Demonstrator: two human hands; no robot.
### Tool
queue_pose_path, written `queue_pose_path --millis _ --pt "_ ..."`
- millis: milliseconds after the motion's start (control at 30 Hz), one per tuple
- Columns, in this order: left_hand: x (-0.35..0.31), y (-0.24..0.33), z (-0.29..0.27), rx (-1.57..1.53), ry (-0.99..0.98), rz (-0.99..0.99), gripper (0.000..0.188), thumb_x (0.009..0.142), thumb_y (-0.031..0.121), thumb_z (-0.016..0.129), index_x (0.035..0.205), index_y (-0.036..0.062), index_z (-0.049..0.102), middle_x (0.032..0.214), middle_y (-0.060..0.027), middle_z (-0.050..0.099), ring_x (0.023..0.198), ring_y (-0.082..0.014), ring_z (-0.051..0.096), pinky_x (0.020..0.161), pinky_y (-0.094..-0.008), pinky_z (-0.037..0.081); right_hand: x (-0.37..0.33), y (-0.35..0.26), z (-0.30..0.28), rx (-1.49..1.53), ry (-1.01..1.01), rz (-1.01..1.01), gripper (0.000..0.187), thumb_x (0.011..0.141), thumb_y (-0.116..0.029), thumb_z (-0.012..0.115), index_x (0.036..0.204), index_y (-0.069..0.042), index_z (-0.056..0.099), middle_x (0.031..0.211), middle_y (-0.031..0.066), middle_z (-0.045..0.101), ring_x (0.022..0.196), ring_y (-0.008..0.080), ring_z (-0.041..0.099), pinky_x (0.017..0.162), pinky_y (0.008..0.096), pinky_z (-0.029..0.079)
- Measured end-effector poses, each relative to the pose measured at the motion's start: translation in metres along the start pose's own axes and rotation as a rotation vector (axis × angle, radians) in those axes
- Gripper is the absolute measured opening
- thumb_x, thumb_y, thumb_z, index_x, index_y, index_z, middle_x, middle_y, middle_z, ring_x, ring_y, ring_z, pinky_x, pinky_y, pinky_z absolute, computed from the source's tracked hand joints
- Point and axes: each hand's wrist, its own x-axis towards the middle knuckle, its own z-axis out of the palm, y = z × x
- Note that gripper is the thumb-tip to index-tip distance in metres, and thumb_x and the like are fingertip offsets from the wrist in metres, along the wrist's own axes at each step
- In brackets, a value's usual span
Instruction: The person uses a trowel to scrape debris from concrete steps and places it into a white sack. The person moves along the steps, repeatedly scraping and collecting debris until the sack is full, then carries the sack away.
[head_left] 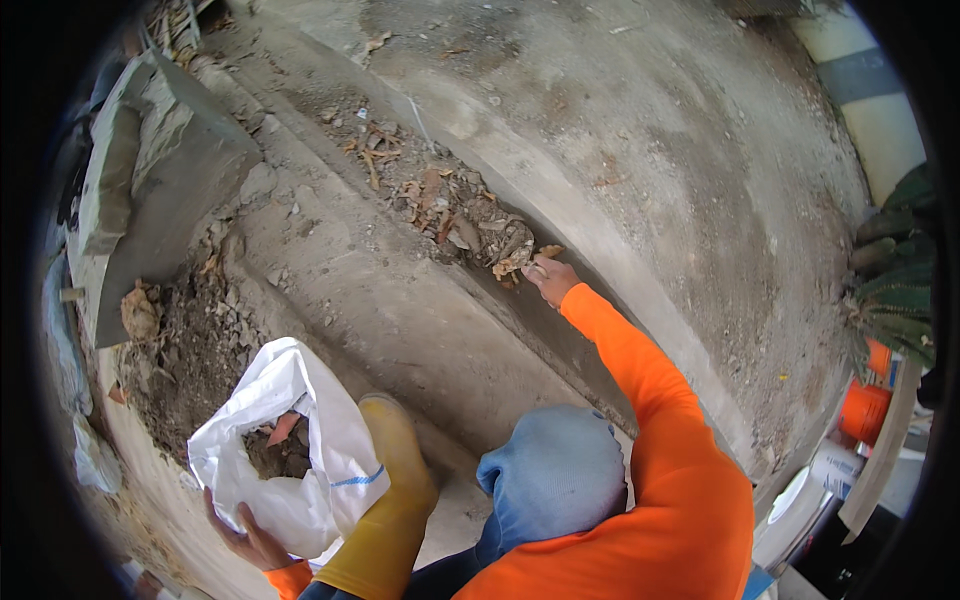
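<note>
My left hand (250,538) grips the side of a white woven sack (345,440) at the lower left, fingers pressed on its outside. The sack's mouth gapes upward, and dirt with a reddish broken piece (284,428) lies inside. Out in front, my right hand (551,279) reaches down into a concrete channel. Its fingers are curled at the near end of a heap of dry leaves and rubble (465,222), closed on some dry leaves (508,264). The fingertips are partly hidden by the hand.
My yellow rubber boot (398,470) stands beside the sack. A large broken concrete slab (185,165) leans at the left, with loose soil (205,345) below it. Concrete ledges (400,310) run alongside the channel. At the right are cactus plants (900,285) and an orange bucket (863,412).
</note>
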Motion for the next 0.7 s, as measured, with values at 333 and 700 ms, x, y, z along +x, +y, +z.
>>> queue_pose_path --millis 333,700 --pt "0.007 -0.013 -0.001 0.000 0.026 0.103 0.056 0.091 0.009 0.061 0.145 -0.0020 0.050 0.144 -0.0195 0.055 0.134 -0.0319 0.051 0.116 -0.0433 0.036 -0.058 -0.180 -0.017 -0.140 -0.100 -0.303 0.033 0.101 -0.036 0.060 0.116 -0.007 0.055 0.102 0.0259 0.070 0.092 0.0492 0.066 0.078 0.0562 0.050" --pt "0.001 0.009 -0.005 -0.032 0.106 -0.020 0.055 0.086 0.004 0.059 0.140 0.0032 0.055 0.136 -0.0163 0.061 0.130 -0.0282 0.056 0.114 -0.0380 0.038 -0.176 -0.320 0.104 -0.553 -0.450 -1.249 0.037 0.096 -0.017 0.058 0.128 0.002 0.054 0.097 0.0182 0.063 0.083 0.0362 0.069 0.069 0.0457 0.059"
